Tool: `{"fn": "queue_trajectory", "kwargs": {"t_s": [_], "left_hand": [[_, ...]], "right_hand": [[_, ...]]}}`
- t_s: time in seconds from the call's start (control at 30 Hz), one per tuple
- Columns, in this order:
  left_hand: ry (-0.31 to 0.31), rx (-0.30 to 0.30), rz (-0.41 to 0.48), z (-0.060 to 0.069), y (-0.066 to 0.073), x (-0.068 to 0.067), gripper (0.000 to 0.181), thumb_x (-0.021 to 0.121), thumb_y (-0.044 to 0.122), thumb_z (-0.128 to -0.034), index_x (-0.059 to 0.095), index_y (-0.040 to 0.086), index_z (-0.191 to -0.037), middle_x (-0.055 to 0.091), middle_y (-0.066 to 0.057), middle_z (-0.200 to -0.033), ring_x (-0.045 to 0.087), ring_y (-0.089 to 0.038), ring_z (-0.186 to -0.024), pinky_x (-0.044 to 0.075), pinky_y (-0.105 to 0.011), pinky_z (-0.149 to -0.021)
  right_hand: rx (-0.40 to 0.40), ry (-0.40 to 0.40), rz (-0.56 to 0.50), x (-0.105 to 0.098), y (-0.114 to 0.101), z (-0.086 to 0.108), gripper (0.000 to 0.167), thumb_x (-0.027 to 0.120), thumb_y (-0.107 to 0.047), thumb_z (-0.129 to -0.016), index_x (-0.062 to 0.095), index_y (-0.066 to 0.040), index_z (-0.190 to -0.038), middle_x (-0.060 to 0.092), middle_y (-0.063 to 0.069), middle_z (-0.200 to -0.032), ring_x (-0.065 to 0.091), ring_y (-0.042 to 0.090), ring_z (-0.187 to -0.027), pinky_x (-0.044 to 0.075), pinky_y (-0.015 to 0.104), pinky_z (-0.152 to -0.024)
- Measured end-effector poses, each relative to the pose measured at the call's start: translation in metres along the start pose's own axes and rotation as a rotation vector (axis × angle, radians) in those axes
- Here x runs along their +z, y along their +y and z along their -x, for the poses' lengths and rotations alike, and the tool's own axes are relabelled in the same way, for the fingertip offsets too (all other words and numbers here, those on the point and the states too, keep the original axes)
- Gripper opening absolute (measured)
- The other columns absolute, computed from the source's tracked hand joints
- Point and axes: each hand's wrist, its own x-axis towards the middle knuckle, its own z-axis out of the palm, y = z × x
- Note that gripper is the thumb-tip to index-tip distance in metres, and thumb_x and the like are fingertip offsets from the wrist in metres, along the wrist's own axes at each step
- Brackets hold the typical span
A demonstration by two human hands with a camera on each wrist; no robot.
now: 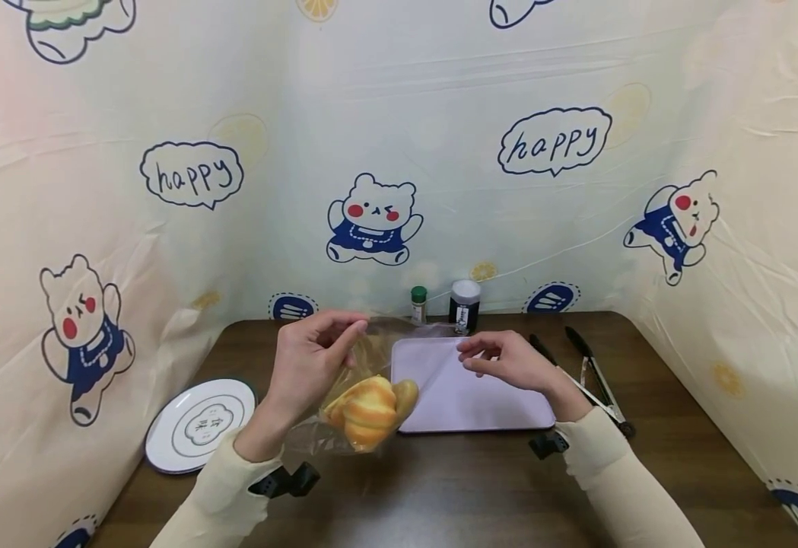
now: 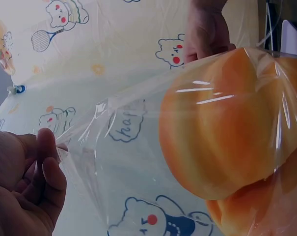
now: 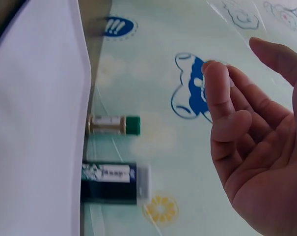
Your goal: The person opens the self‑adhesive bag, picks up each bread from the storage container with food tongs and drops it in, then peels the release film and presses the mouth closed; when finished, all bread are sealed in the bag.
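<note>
A clear plastic bag (image 2: 96, 162) hangs from my left hand (image 1: 306, 365), whose thumb and fingers pinch its upper edge. Inside the bag lie orange-yellow bread rolls (image 1: 370, 411), seen close up in the left wrist view as a large ridged roll (image 2: 227, 128) above another. A browner piece (image 1: 407, 396) shows at the bag's right side. My right hand (image 1: 508, 359) hovers over the lilac cutting board (image 1: 474, 399), fingers loosely bent. In the right wrist view a gap shows between its thumb and fingers (image 3: 218, 86), and nothing is held there.
On the left sits a white plate (image 1: 166, 445). Behind the board stand a green-capped spice bottle (image 1: 418, 306) and a dark jar (image 1: 465, 308) with a pale lid. Black-tipped tongs (image 1: 600, 380) lie right of the board, near my right forearm. A patterned curtain (image 1: 453, 221) encloses the table.
</note>
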Motion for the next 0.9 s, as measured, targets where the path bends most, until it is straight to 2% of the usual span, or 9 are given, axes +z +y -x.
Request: {"fn": "queue_trajectory", "kwargs": {"t_s": [0.2, 0.33, 0.47, 0.6, 0.67, 0.8, 0.9], "left_hand": [[-0.021, 0.046, 0.024, 0.000, -0.002, 0.001, 0.014, 0.070, 0.021, -0.0925, 0.077, 0.017, -0.105, 0.070, -0.005, -0.077, 0.061, -0.013, -0.055, 0.053, -0.022, -0.053], [-0.033, 0.042, 0.053, 0.000, -0.004, 0.001, 0.014, 0.071, 0.020, -0.0923, 0.077, 0.016, -0.104, 0.070, -0.003, -0.074, 0.065, -0.013, -0.059, 0.056, -0.023, -0.058], [-0.049, 0.017, 0.070, 0.000, -0.006, 0.000, 0.015, 0.072, 0.021, -0.0918, 0.077, 0.015, -0.104, 0.071, -0.004, -0.075, 0.068, -0.015, -0.062, 0.058, -0.024, -0.061], [-0.080, 0.002, 0.098, 0.000, -0.009, -0.002, 0.018, 0.074, 0.020, -0.0902, 0.076, 0.012, -0.106, 0.074, -0.007, -0.081, 0.070, -0.017, -0.065, 0.059, -0.026, -0.062], [-0.096, -0.003, 0.105, 0.000, -0.011, -0.003, 0.019, 0.076, 0.018, -0.0890, 0.075, 0.012, -0.107, 0.074, -0.008, -0.085, 0.070, -0.017, -0.066, 0.059, -0.026, -0.063], [-0.097, -0.025, 0.061, -0.002, -0.012, -0.005, 0.018, 0.077, 0.020, -0.0881, 0.076, 0.015, -0.105, 0.075, -0.004, -0.089, 0.068, -0.016, -0.067, 0.058, -0.026, -0.062], [-0.081, -0.071, -0.003, -0.004, -0.014, -0.008, 0.014, 0.077, 0.026, -0.0885, 0.077, 0.020, -0.101, 0.076, 0.001, -0.090, 0.065, -0.016, -0.070, 0.055, -0.024, -0.062]], "right_hand": [[-0.009, 0.039, -0.082, 0.014, -0.007, -0.009, 0.028, 0.069, -0.035, -0.094, 0.070, -0.023, -0.119, 0.074, 0.000, -0.106, 0.069, 0.024, -0.085, 0.057, 0.035, -0.071], [-0.019, 0.085, -0.117, 0.018, -0.012, -0.010, 0.022, 0.067, -0.033, -0.095, 0.073, -0.021, -0.113, 0.074, 0.002, -0.101, 0.067, 0.031, -0.086, 0.054, 0.032, -0.068], [-0.040, 0.116, -0.108, 0.017, -0.016, -0.009, 0.019, 0.064, -0.030, -0.098, 0.074, -0.020, -0.111, 0.073, 0.002, -0.095, 0.065, 0.024, -0.080, 0.048, 0.026, -0.062], [-0.065, 0.155, -0.123, 0.010, -0.021, -0.005, 0.018, 0.061, -0.027, -0.100, 0.074, -0.020, -0.111, 0.072, 0.003, -0.089, 0.061, 0.018, -0.074, 0.046, 0.026, -0.056], [-0.077, 0.172, -0.141, 0.006, -0.025, -0.003, 0.018, 0.060, -0.025, -0.100, 0.074, -0.020, -0.110, 0.072, 0.005, -0.092, 0.061, 0.018, -0.073, 0.047, 0.026, -0.055], [-0.098, 0.199, -0.187, -0.003, -0.029, 0.000, 0.020, 0.058, -0.024, -0.101, 0.073, -0.015, -0.112, 0.072, 0.009, -0.101, 0.062, 0.019, -0.075, 0.047, 0.027, -0.054], [-0.111, 0.223, -0.212, -0.009, -0.031, 0.003, 0.023, 0.058, -0.023, -0.102, 0.073, -0.011, -0.113, 0.072, 0.013, -0.105, 0.062, 0.019, -0.074, 0.046, 0.026, -0.054]]}}
